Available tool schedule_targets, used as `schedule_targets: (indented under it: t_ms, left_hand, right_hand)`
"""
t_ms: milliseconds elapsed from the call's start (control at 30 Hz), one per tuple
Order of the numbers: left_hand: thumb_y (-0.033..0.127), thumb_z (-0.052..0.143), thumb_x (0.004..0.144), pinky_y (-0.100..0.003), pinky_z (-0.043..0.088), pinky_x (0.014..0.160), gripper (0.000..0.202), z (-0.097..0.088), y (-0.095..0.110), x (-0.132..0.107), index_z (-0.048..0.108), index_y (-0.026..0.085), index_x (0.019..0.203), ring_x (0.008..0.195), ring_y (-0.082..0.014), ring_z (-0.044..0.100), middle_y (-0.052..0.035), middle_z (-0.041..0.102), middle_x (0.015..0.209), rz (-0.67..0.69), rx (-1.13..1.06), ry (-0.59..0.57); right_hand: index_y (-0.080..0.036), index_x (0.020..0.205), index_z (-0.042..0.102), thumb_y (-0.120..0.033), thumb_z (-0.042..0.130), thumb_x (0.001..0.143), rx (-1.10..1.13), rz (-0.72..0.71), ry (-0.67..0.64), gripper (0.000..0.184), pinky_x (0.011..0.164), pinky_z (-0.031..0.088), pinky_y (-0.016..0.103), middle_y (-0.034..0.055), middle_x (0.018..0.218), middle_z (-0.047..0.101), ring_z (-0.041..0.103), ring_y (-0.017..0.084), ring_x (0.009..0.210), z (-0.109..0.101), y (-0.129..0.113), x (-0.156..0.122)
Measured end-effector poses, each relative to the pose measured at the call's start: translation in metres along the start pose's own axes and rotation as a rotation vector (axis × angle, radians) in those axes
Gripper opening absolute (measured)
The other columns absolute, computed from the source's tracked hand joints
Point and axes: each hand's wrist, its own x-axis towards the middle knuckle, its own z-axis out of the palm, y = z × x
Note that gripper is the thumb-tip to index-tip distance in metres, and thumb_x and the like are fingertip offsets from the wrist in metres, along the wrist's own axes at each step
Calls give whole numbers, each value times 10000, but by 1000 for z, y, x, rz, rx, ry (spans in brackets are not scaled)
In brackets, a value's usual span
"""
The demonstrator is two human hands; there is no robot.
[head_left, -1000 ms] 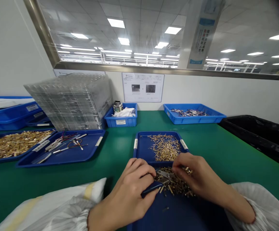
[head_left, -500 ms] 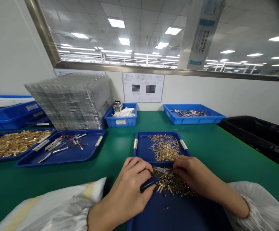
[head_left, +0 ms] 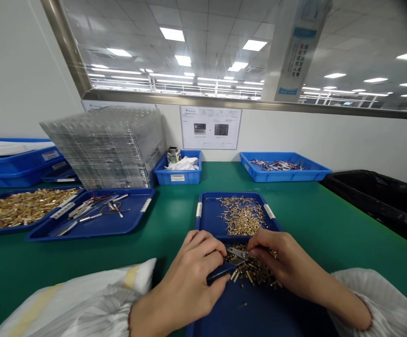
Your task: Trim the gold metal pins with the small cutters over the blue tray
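Observation:
My left hand [head_left: 198, 271] is wrapped round the dark blue handles of small pliers [head_left: 237, 253], whose metal jaws point right. At the jaw tips, the thumb and fingertips of my right hand [head_left: 282, 255] are pinched together; whatever they hold is hidden. Both hands are over a dark blue tray [head_left: 252, 309], above a pile of short brass-coloured metal tubes [head_left: 254, 274]. Directly behind it, another blue tray [head_left: 210, 217] contains a heap of thin gold-coloured pins [head_left: 243, 217].
To the left, one tray [head_left: 119, 224] bears wires and pen-like metal parts, and another holds many gold pieces [head_left: 20, 208]. Behind are stacked clear plastic trays [head_left: 108, 150], a blue bin [head_left: 178, 177] and a blue tray [head_left: 284, 175]. A black-lined bin [head_left: 375, 201] stands right.
My right hand has shifted slightly left and down at the pliers' jaws. The pliers have moved a little right and down with my left hand. The whole view has shifted slightly.

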Motion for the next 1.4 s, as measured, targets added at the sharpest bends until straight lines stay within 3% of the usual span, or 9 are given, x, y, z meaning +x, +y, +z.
schedule_targets:
  t_ms: [200,433,567,1000,1200,1400]
  left_hand:
    - [159,582,764,-393,375,742,86,-1,1,0,540,161,689,795,-203,501,-32,604,857,-23,49,-21]
    - [157,592,760,-405,368,790,76,0,-1,0,547,161,699,850,-215,499,-37,605,876,18,42,8]
    - [164,571,773,-395,375,724,86,-1,0,0,540,161,694,779,-203,497,-35,605,850,-17,70,-10]
    - [162,567,773,-378,385,716,88,-1,3,1,562,160,685,777,-201,504,-43,614,824,32,104,52]
    - [158,568,768,-384,392,722,74,-1,4,0,574,161,694,779,-203,510,-44,616,824,25,111,38]
    - [150,572,775,-397,399,743,70,-2,6,1,589,160,709,804,-213,517,-49,623,823,66,80,96]
  right_hand:
    - [-171,764,563,-94,480,846,13,23,28,140,593,374,208,-6,720,582,517,108,653,3,2,0]
    - [-173,765,564,-73,466,842,-11,-11,16,160,605,375,221,-6,723,567,511,111,656,5,2,0]
    - [-175,767,565,-77,465,837,-11,11,35,156,595,374,223,-5,726,569,518,115,660,7,1,0]
    - [-177,713,587,-40,493,726,-61,65,87,167,597,367,240,-14,670,582,521,127,638,8,-1,1]
    - [-178,700,587,-53,494,725,-85,34,96,158,644,362,260,-14,671,588,529,130,651,7,-3,1]
    - [-171,631,534,-28,469,688,-62,3,138,167,623,343,258,-27,601,541,497,122,602,7,-6,-1]
